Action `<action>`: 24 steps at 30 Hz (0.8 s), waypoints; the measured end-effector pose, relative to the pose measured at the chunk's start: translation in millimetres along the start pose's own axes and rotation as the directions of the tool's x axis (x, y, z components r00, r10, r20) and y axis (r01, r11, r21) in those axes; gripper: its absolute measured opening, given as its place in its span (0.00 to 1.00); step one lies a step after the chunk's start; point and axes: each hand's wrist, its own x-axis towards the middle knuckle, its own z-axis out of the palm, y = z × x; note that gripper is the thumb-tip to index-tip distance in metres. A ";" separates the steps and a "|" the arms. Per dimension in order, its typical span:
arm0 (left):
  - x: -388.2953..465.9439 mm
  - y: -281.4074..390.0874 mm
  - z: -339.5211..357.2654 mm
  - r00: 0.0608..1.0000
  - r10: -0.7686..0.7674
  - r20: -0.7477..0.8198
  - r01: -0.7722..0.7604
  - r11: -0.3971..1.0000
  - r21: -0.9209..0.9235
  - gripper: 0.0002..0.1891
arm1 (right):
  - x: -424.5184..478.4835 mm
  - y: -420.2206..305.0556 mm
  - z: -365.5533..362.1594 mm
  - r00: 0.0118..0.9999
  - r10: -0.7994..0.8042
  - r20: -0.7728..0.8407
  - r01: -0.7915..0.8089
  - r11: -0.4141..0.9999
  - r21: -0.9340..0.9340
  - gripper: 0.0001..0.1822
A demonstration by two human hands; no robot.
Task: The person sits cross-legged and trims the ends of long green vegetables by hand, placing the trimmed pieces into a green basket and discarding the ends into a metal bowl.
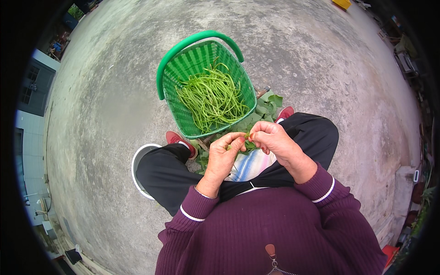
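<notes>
Both of my hands meet above my lap. Between the fingertips of my left hand [221, 154] and my right hand [276, 141] is a small piece of green stem [247, 135], mostly hidden by the fingers. Just beyond them stands a green woven plastic basket [168, 103] with its thick handle tipped to the far left side. Inside it lies a heap of long thin green stems [213, 96]. Broad green leaves [263, 108] are piled below and beside the basket's near right edge. A striped cloth [252, 165] lies between my thighs, under the hands.
A white bucket [137, 172] stands partly behind my left knee. My red shoes [177, 139] rest on the concrete floor [110, 120] either side of the basket. A door [37, 86] and tiled wall are at the far left; assorted clutter [407, 62] lines the right edge.
</notes>
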 end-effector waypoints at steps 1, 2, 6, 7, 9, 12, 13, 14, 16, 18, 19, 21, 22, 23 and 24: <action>-0.3 1.9 0.6 1.000 -0.021 -0.005 0.021 1.000 -0.022 0.09 | 0.7 0.7 0.1 1.000 0.000 0.000 0.000 1.000 -0.016 0.04; -0.4 2.8 1.0 0.999 -0.042 -0.009 0.042 0.998 -0.045 0.09 | 0.5 0.5 0.4 1.000 0.001 -0.006 -0.001 1.000 -0.024 0.04; -0.2 1.1 1.7 0.998 -0.048 -0.028 0.044 0.990 -0.134 0.10 | -0.1 0.5 1.9 1.000 0.008 -0.012 -0.009 0.999 -0.031 0.04; 0.4 1.3 1.4 0.998 -0.059 -0.031 0.052 0.983 -0.177 0.10 | -0.3 0.5 1.8 1.000 0.011 -0.009 -0.011 1.000 -0.027 0.04; 2.0 2.6 -0.4 0.996 -0.079 -0.042 0.068 0.971 -0.230 0.11 | -1.1 -0.4 1.1 1.000 0.005 -0.003 -0.005 1.000 -0.020 0.03; 5.4 4.7 -2.8 0.994 -0.083 -0.067 0.064 0.964 -0.258 0.10 | -2.6 -0.8 0.1 1.000 0.014 0.000 -0.014 1.000 -0.025 0.03; 6.3 2.9 -2.7 0.996 -0.045 -0.080 0.024 0.969 -0.246 0.09 | -3.1 -0.9 -0.2 1.000 0.020 0.001 -0.020 0.999 -0.030 0.03; 7.2 0.5 -2.7 0.996 -0.007 -0.092 -0.015 0.972 -0.233 0.09 | -3.5 -1.2 -1.0 1.000 0.017 0.001 -0.017 1.000 -0.020 0.03; 9.1 -2.7 -4.6 0.992 0.052 -0.118 -0.078 0.971 -0.228 0.08 | -4.1 -1.6 -3.0 1.000 0.012 0.001 -0.012 1.000 -0.001 0.03; 11.7 -3.1 -9.3 0.985 0.093 -0.146 -0.127 0.962 -0.243 0.07 | -4.9 -3.3 -4.6 1.000 0.012 -0.009 -0.012 1.000 -0.008 0.03; 12.6 -1.7 -12.1 0.980 0.097 -0.173 -0.139 0.958 -0.252 0.07 | -5.2 -4.4 -5.8 1.000 0.012 -0.015 -0.012 1.000 -0.012 0.03; 13.4 3.1 -19.1 0.969 0.103 -0.226 -0.163 0.949 -0.269 0.06 | -6.3 -6.4 -9.0 1.000 -0.002 -0.020 0.002 1.000 0.010 0.03; 12.8 7.8 -21.6 0.960 0.112 -0.257 -0.181 0.947 -0.267 0.06 | -6.7 -7.0 -11.0 1.000 -0.009 -0.023 0.010 1.000 0.021 0.03; 14.0 7.0 -26.7 0.950 0.146 -0.277 -0.227 0.932 -0.283 0.05 | -6.7 -7.4 -13.4 0.999 -0.017 -0.027 0.018 1.000 0.025 0.03; 14.3 9.8 -30.7 0.933 0.148 -0.327 -0.245 0.929 -0.277 0.05 | -6.5 -7.5 -16.4 0.999 -0.026 -0.031 0.027 0.999 0.029 0.03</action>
